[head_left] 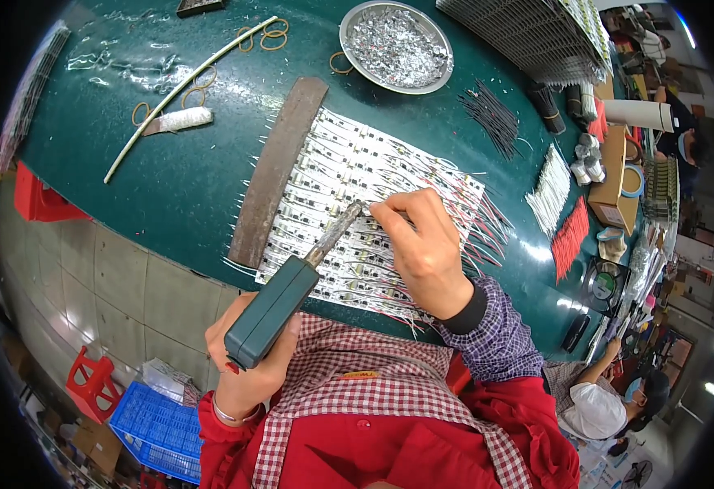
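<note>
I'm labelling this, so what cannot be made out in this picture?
In the head view:
Anything held by the bare right hand: too small to tell.
Dark green pistol-shaped tool: grip hidden by its body and the bare left hand.
White circuit-board sheet: part covered by the right hand.
Shallow dark tray: far side cut off by the upper edge.

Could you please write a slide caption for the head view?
The left hand holds a green-handled soldering iron over wired circuit boards, the right hand close beside the tip.
</note>
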A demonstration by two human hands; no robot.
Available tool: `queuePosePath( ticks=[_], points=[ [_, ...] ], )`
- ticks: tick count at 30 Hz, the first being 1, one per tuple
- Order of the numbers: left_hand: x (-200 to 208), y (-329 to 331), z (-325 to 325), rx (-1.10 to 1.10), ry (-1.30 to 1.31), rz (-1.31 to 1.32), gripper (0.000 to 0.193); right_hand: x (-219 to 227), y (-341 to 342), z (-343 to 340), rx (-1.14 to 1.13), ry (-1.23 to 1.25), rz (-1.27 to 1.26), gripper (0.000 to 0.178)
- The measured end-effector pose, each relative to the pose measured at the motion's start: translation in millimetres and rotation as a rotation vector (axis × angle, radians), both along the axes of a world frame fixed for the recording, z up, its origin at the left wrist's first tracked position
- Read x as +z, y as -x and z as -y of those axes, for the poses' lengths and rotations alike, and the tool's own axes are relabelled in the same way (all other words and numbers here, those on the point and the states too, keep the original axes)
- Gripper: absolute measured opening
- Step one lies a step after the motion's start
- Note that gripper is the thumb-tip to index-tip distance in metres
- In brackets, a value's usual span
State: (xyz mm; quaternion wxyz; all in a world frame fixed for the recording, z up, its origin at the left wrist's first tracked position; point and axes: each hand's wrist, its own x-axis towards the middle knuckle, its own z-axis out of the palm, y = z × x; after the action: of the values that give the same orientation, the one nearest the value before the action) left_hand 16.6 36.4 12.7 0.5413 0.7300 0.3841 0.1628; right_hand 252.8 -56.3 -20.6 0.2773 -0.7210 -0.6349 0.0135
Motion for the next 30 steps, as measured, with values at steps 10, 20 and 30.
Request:
queuePosePath(
  ticks=[10, 20, 30],
  points=[
    [1, -2, -2, -0.016, -0.003, 0.011, 0.017, 2, 1, -1, 0.0, 0.019, 0.031, 0.034],
    [-5, 11, 3, 0.06, -0.021, 0.06, 0.022, 3, 3, -2, -0.012, 0.028, 0.055, 0.032],
    [-5, 5, 3, 0.028, -0.059, 0.07, 0.02, 0, 4, 1, -0.025, 0.022, 0.043, 0.033]
  ],
)
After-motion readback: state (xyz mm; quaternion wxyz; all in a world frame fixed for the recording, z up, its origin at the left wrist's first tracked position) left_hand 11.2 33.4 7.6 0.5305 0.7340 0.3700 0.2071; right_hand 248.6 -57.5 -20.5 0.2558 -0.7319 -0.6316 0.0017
